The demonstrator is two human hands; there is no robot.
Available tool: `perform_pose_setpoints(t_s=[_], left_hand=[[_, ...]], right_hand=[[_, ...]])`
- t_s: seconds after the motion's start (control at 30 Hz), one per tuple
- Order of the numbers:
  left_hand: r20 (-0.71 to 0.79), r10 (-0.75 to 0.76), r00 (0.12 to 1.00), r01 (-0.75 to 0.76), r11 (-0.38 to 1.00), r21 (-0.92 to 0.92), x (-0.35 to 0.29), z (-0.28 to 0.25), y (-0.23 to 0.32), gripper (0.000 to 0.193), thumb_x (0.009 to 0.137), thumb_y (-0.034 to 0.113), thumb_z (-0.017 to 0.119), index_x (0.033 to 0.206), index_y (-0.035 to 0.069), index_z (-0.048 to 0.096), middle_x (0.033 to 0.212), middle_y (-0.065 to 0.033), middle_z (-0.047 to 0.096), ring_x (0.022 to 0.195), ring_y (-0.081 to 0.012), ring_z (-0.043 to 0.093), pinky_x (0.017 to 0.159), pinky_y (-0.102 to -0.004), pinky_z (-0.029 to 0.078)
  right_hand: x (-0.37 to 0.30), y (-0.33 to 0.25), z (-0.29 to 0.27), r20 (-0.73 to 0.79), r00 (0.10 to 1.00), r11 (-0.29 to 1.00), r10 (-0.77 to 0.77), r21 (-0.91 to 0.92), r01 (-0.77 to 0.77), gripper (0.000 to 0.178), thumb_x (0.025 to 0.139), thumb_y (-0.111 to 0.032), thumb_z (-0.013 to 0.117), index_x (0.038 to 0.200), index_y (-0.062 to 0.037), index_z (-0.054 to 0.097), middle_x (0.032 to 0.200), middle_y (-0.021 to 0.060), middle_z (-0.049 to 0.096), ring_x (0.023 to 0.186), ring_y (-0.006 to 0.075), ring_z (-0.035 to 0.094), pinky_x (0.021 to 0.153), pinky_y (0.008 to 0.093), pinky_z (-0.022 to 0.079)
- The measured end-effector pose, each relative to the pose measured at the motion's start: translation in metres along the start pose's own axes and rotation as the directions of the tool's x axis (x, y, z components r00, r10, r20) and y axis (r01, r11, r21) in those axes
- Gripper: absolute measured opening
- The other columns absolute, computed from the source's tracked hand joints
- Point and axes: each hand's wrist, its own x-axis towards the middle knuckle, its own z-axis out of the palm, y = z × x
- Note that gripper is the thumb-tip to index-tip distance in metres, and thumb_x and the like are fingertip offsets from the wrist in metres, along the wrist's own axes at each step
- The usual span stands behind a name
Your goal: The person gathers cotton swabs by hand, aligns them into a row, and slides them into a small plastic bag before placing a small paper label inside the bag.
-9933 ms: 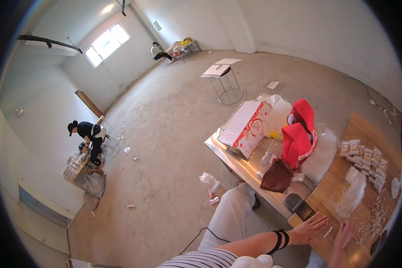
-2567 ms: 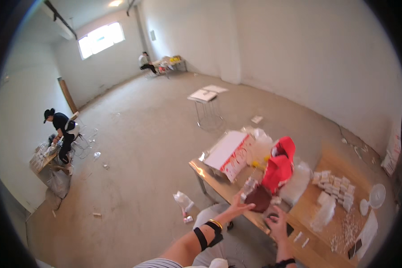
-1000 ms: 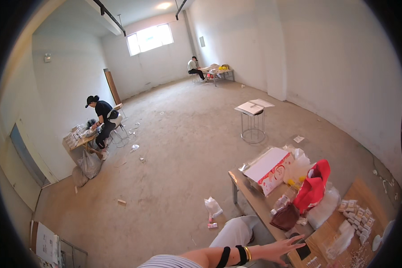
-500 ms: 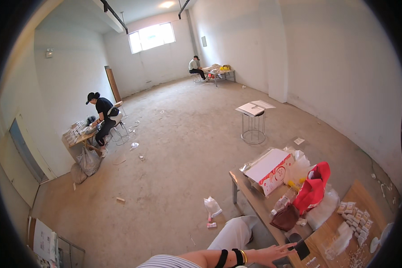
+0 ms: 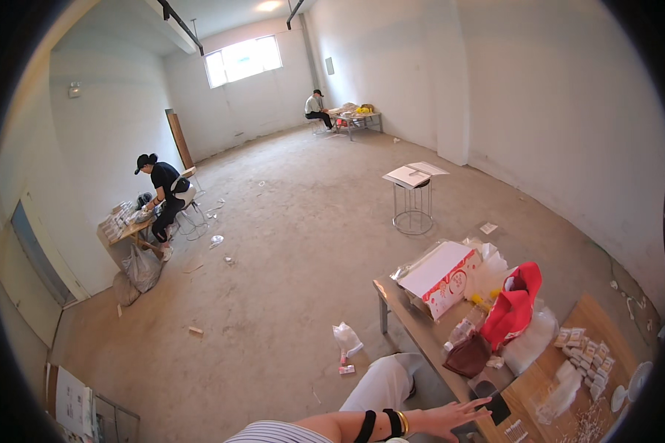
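My left hand (image 5: 449,419) reaches in from the lower edge, its fingers stretched out and apart, with nothing seen in them. Its fingertips are by a dark flat square (image 5: 498,408) at the edge of the wooden table (image 5: 521,395); whether they touch cannot be made out. Close by lies a short row of small white sticks (image 5: 516,430). Farther right are a loose heap of thin sticks (image 5: 588,424), a crumpled clear plastic bag (image 5: 559,399) and a pile of small white packs (image 5: 592,363). My right hand is out of view.
A brown pouch (image 5: 466,357), a clear bottle (image 5: 462,332), a red bag (image 5: 516,310) and a white-and-red box (image 5: 443,280) crowd the table. A wire stool (image 5: 412,210) holds papers. Two people sit working at other tables. A white bag (image 5: 346,339) lies on the floor.
The whole view has shifted slightly, so the room sits a little farther left. My left hand stays by the dark square, fingers still spread.
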Motion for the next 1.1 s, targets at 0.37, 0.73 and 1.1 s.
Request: perform_pose_setpoints(t_s=[0.37, 0.73, 1.1], left_hand=[[0.018, 0.154, 0.988, -0.154, 0.97, 0.189, 0.024, 0.022, -0.003, 0.103, 0.079, 0.044, 0.077, 0.155, 0.003, 0.021, 0.162, -0.0265, 0.013, 0.144, -0.0417, 0.03, 0.111, -0.0435, 0.038], [0.147, 0.002, 0.989, -0.011, 0.998, 0.06, 0.077, 0.071, 0.011, 0.077, 0.088, 0.038, 0.07, 0.147, 0.001, 0.037, 0.157, -0.0209, 0.03, 0.138, -0.044, 0.034, 0.114, -0.0522, 0.029], [-0.039, 0.034, 0.999, -0.025, 0.974, 0.225, 0.142, 0.134, -0.009, 0.081, 0.088, 0.032, 0.067, 0.15, -0.004, 0.028, 0.155, -0.0233, 0.029, 0.145, -0.0427, 0.025, 0.12, -0.0546, 0.019]], right_hand=[[-0.02, 0.043, -0.017, 0.038, 0.997, 0.997, 0.07, -0.023, -0.069, 0.053, 0.089, -0.016, 0.068, 0.138, -0.0048, 0.052, 0.136, 0.0112, 0.054, 0.123, 0.0228, 0.054, 0.105, 0.0388, 0.043], [-0.006, -0.077, -0.068, -0.271, 0.96, 0.834, -0.063, -0.543, -0.099, 0.026, 0.078, -0.013, 0.074, 0.101, -0.0073, 0.063, 0.097, 0.0105, 0.063, 0.096, 0.0344, 0.056, 0.089, 0.0449, 0.043], [0.125, -0.082, -0.043, -0.031, 0.986, 0.73, -0.166, -0.676, 0.102, 0.016, 0.078, -0.01, 0.073, 0.093, -0.0093, 0.067, 0.106, 0.0095, 0.06, 0.107, 0.033, 0.053, 0.091, 0.0452, 0.046]])
